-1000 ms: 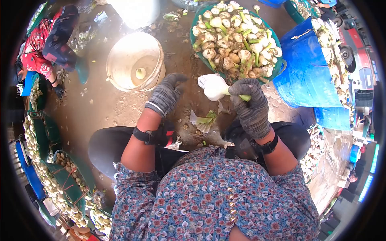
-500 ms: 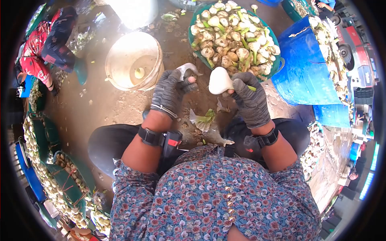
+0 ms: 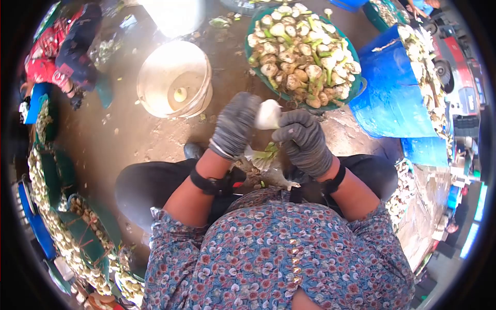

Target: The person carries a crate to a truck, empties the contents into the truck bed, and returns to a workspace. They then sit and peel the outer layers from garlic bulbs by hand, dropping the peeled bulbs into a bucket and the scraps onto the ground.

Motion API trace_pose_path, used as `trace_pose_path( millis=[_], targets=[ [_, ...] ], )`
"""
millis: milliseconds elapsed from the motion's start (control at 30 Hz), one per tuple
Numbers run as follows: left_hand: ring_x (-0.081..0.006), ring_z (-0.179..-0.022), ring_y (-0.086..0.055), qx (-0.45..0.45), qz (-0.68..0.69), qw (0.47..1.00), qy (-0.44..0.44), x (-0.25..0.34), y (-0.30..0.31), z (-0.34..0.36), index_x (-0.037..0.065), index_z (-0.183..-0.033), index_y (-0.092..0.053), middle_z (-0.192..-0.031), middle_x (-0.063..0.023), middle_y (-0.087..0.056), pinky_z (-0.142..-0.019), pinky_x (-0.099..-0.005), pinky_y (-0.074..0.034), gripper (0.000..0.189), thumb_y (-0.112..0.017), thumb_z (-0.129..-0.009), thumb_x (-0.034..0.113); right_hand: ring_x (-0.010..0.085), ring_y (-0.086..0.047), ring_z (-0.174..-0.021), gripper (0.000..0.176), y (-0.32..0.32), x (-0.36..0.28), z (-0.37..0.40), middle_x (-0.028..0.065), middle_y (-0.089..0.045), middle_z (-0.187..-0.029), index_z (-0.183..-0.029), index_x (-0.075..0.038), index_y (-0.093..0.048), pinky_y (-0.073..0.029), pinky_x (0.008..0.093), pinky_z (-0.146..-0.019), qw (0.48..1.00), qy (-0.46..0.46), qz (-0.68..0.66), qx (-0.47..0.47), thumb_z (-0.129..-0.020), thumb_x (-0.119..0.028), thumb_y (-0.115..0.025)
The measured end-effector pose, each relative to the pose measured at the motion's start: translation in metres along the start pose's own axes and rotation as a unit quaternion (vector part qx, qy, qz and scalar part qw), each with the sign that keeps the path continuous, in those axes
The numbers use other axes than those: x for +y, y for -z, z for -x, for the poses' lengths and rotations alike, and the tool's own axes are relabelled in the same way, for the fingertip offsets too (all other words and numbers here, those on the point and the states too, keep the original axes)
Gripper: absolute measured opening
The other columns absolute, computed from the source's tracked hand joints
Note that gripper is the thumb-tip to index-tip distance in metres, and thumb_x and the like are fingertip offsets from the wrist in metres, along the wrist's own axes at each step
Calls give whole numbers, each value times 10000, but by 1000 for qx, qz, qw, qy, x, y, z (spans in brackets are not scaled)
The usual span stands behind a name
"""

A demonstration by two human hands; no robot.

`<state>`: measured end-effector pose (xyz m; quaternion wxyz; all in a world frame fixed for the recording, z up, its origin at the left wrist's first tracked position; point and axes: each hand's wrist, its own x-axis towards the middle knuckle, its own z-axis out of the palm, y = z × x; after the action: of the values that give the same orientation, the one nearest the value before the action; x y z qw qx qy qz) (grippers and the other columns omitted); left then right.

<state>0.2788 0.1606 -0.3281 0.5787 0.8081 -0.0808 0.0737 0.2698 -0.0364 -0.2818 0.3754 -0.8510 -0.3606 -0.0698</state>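
A white, peeled-looking bulb (image 3: 268,114) is held between my two gloved hands. My left hand (image 3: 238,123) is closed against the bulb's left side, its fingertips mostly hidden. On the other side, my right hand (image 3: 304,138) has its fingers closed at the bulb's right edge, around the stem end. Below the hands lie pale peelings with a green piece (image 3: 264,156). Ahead to the right stands a green basket (image 3: 356,85) full of bulbs with green stalks. To the left, a white bucket (image 3: 202,101) has one pale bulb (image 3: 180,94) inside.
Blue tubs (image 3: 385,98) topped with bulbs or peelings stand at the right. Another person (image 3: 77,51) bends at the upper left. Green containers and heaped bulbs (image 3: 57,217) line the left side. A red machine (image 3: 457,67) is at the far right.
My hands have come together around the bulb, my left moving right. The loose peel that was at my left fingers no longer shows there. The person at the upper left has shifted slightly.
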Motion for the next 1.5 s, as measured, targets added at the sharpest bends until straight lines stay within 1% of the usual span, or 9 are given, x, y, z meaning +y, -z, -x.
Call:
trace_pose_path(
  millis=[167,233,333,533,767,1000,1167,1300,1500],
  targets=[
    [-285,-797,-631,-112,-212,969,54,-72,-9,4,85,-915,-616,-834,-101,-624,-727,-407,-531,137,-621,-909,222,289,-603,-912,168,-18,3,-64,75,-587,-953,-866,-111,-641,-536,400,-746,984,123,50,114,-758,-79,-767],
    [-252,-804,-646,-58,100,979,169,-149,-40,21,104,-898,-615,-827,-69,-635,-734,-406,-541,154,-608,-933,254,310,-622,-987,231,-45,2,-98,111,-637,-1051,-989,-63,-672,-527,407,-825,987,99,17,123,-801,-179,-740],
    [-226,-803,-655,32,493,782,380,-134,-43,24,111,-887,-610,-830,-48,-639,-754,-398,-553,186,-589,-969,277,311,-633,-1019,383,-54,36,-120,146,-649,-1091,-1097,-54,-655,-519,402,-877,984,-163,0,67,-812,-295,-745],
    [-219,-791,-659,-3,474,799,371,-73,-23,11,93,-931,-611,-850,-50,-633,-769,-377,-566,204,-582,-995,284,339,-585,-1184,652,12,212,-60,206,-636,-1216,-1272,-42,-560,-424,450,-1035,806,-501,314,35,-854,-537,-631],
    [-219,-852,-650,9,473,793,384,-55,-27,1,93,-1022,-585,-936,-68,-626,-785,-376,-555,242,-605,-975,329,311,-576,-1218,691,21,234,-71,160,-619,-1273,-1327,-118,-554,-385,476,-1068,806,-486,327,-85,-773,-490,-735],
    [-186,-926,-648,-43,471,811,344,-35,-21,-25,75,-1332,-496,-1157,-72,-599,-780,-368,-566,499,-614,-965,391,326,-593,-1185,687,21,102,-63,176,-602,-1293,-1409,-95,-483,-462,417,-1020,987,-154,-20,-50,-815,-253,-790],
    [-184,-882,-644,-118,337,930,88,-29,-39,-15,88,-1298,-523,-1125,-80,-605,-757,-351,-561,460,-572,-985,422,313,-593,-1179,664,14,25,-35,167,-616,-1270,-1422,-77,-476,-464,407,-1012,992,-106,33,-57,-842,-255,-746],
    [-171,-786,-622,-110,517,794,299,-21,-36,-6,76,-1193,-552,-994,-79,-617,-725,-335,-554,401,-542,-998,426,312,-635,-1053,409,20,17,-15,145,-674,-1107,-1216,-70,-644,-509,390,-913,991,-67,114,3,-839,-216,-707],
    [-157,-685,-561,-105,464,819,321,-15,-46,5,78,-1111,-555,-875,-66,-593,-629,-312,-502,354,-544,-999,413,296,-656,-836,198,7,4,5,108,-679,-886,-1006,-72,-688,-521,408,-760,970,-143,192,-43,-855,-200,-673]
  ],
)
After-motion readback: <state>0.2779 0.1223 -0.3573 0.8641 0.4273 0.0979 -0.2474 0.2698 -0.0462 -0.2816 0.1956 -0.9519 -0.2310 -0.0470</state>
